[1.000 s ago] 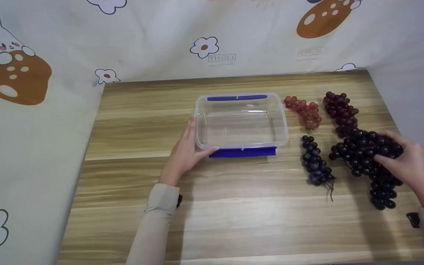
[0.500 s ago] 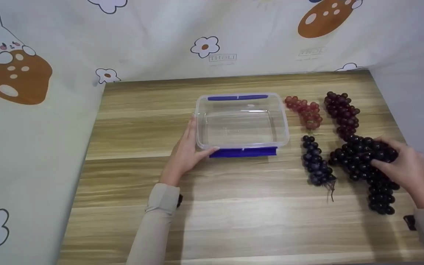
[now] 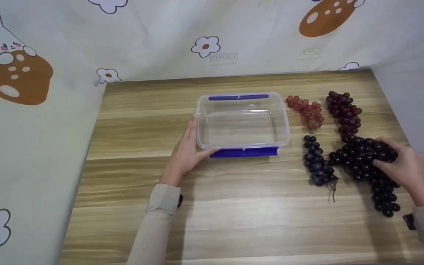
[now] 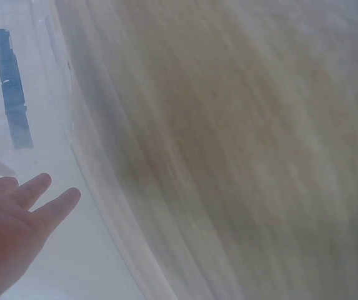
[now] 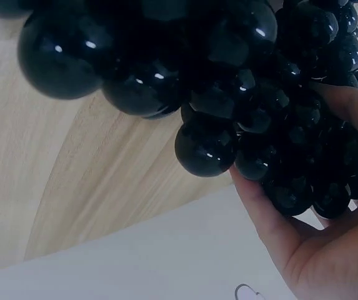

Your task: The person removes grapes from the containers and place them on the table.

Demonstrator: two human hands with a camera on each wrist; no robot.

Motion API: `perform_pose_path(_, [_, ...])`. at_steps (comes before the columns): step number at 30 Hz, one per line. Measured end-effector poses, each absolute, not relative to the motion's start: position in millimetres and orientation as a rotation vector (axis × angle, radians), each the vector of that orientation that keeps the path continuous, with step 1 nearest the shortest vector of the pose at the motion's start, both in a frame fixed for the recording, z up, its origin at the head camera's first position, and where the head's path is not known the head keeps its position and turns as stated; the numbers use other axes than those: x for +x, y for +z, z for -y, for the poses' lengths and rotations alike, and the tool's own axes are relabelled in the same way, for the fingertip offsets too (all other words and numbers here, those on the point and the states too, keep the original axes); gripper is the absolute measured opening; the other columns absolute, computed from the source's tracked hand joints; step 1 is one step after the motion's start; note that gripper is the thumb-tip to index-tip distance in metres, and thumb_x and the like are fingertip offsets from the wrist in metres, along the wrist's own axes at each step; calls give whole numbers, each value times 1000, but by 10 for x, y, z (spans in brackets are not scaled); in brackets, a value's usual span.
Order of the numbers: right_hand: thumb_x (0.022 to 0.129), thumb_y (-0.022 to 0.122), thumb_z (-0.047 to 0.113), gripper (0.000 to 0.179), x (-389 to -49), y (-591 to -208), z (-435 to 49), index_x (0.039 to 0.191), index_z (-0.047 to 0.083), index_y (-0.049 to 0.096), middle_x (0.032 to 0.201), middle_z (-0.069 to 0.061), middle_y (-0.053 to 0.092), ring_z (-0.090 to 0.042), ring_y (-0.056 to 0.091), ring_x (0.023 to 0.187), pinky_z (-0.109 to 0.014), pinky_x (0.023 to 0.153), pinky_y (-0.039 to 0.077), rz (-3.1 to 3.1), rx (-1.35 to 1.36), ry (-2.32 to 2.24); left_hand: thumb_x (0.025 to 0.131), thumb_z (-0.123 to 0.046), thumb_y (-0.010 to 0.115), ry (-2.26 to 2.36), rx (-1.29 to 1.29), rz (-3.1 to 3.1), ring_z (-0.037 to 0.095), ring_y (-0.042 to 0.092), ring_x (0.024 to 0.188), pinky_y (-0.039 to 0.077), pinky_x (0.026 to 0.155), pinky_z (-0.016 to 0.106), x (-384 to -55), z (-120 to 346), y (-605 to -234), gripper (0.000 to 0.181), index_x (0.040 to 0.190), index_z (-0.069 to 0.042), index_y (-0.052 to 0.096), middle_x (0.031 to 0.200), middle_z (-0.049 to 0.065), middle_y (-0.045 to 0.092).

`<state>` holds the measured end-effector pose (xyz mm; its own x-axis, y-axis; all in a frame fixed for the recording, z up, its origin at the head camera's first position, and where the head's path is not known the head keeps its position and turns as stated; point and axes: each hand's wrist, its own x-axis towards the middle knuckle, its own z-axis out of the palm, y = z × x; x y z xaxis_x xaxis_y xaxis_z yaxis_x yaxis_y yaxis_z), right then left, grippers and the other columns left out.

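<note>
My left hand (image 3: 183, 158) rests against the left side of a clear plastic food container (image 3: 243, 140) with blue clips. Its fingers lie straight along the wall, and the thumb touches the front corner by the blue clip (image 3: 244, 151). In the left wrist view the fingers of this hand (image 4: 16, 212) are spread and straight. On the right, my right hand (image 3: 409, 167) grips a large bunch of black grapes (image 3: 361, 156), thumb on the near side and fingers behind. The right wrist view shows the black grapes (image 5: 207, 147) close up, with the palm partly hidden behind them.
A small bunch of red grapes (image 3: 309, 114) lies right of the container. Dark purple grapes (image 3: 344, 112) lie behind the black bunch. A smaller blue-black bunch (image 3: 317, 163) lies left of it. Patterned cloth (image 3: 153, 44) borders the wooden table (image 3: 123, 184).
Over the past second, the black bunch and my right hand have shifted slightly toward the table's front. My left hand and the container have stayed put.
</note>
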<state>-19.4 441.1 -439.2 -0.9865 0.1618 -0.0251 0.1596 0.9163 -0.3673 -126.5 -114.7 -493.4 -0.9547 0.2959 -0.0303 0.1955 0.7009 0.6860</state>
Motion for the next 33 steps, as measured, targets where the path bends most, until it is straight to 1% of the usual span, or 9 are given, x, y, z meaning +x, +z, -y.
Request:
perform_pose_path(3, [87, 79, 6, 66, -193, -4390, -4438, 147, -1, 55, 109, -45, 60, -15, 37, 43, -29, 40, 33, 3067, -281, 577, 87, -78, 67, 1093, 408, -2773, 41, 18, 161, 20, 131, 53, -1261, 1154, -4937, 126, 171, -18, -5, 178, 16, 5])
perform_pose_path(7, [87, 79, 7, 66, -183, -4403, -4478, 147, -2, 54, 114, -47, 59, -16, 36, 44, -30, 41, 33, 3057, -308, 564, 88, -75, 69, 1097, 407, -2772, 40, 18, 161, 21, 131, 53, -1262, 1153, -4941, 125, 171, -16, -4, 178, 17, 5])
perform_pose_path(10, [87, 79, 7, 68, -172, -4416, -4507, 149, -2, 53, 124, -49, 55, -17, 37, 44, -30, 42, 34, 3063, -319, 564, 89, -72, 70, 1108, 398, -2759, 40, 18, 161, 22, 131, 55, -1264, 1138, -4937, 123, 172, -16, -1, 177, 19, 7])
perform_pose_path(17, [88, 78, 7, 72, -167, -4430, -4574, 152, -3, 47, 134, -54, 46, -25, 47, 51, -33, 48, 40, 3107, -346, 584, 90, -70, 72, 1100, 397, -2745, 41, 18, 161, 23, 131, 55, -1277, 1109, -4943, 123, 171, -15, -1, 177, 20, 7])
perform_pose_path(21, [88, 77, 7, 73, -190, -4434, -4585, 153, -4, 45, 134, -54, 45, -33, 55, 59, -44, 52, 47, 3127, -366, 577, 89, -69, 73, 1104, 397, -2754, 42, 19, 160, 22, 131, 54, -1276, 1115, -4940, 123, 171, -14, -1, 177, 20, 8])
perform_pose_path(24, [90, 76, 8, 74, -206, -4433, -4593, 154, -4, 42, 136, -54, 43, -54, 60, 76, -63, 64, 52, 3145, -391, 566, 89, -69, 73, 1106, 397, -2758, 41, 19, 160, 22, 131, 53, -1272, 1122, -4935, 123, 171, -15, -1, 177, 20, 8])
perform_pose_path(28, [91, 74, 8, 75, -217, -4442, -4603, 156, -5, 38, 140, -53, 41, -72, 52, 104, -81, 82, 45, 3161, -411, 576, 89, -70, 72, 1112, 400, -2756, 41, 19, 160, 23, 131, 53, -1270, 1133, -4937, 123, 171, -15, -1, 177, 20, 8])
perform_pose_path(31, [91, 73, 8, 77, -219, -4458, -4613, 157, -5, 35, 141, -53, 39, -74, 48, 110, -86, 89, 40, 3164, -406, 596, 89, -71, 71, 1107, 394, -2756, 41, 19, 160, 22, 131, 54, -1269, 1137, -4935, 124, 171, -15, -2, 177, 20, 8])
perform_pose_path(33, [91, 72, 8, 78, -218, -4464, -4616, 158, -5, 34, 141, -53, 39, -75, 47, 110, -87, 90, 39, 3161, -395, 604, 89, -72, 71, 1101, 393, -2757, 41, 19, 160, 22, 131, 54, -1269, 1138, -4931, 124, 171, -15, -2, 177, 20, 7])
